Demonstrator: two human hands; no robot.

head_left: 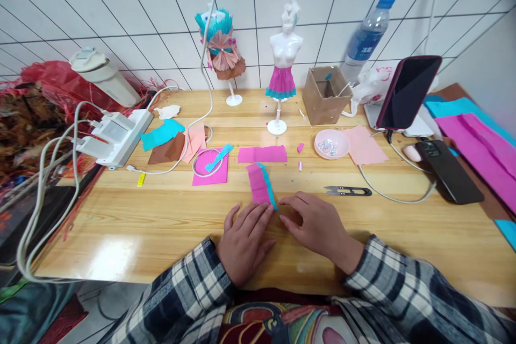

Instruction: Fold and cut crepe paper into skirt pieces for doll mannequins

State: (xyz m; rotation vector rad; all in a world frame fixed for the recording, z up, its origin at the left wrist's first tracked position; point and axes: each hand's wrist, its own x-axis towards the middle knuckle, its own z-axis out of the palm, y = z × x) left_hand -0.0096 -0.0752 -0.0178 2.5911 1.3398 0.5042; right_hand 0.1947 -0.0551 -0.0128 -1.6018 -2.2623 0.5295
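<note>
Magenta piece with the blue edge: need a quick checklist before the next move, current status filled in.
1. Left hand on the magenta piece: ok, fingertips rest at its near end.
2. Right hand free: ok, nothing seen in it; thumb and forefinger are apart.
3. Right hand touching the blue edge: cannot tell, fingertips are very close to its near end.
4. Blue edge fixed to the piece: cannot tell from this view.
5. Snips clear of both hands: ok, they lie apart to the right.
6. Magenta square clear of cable: not ok, a white cable loop lies on it.
</note>
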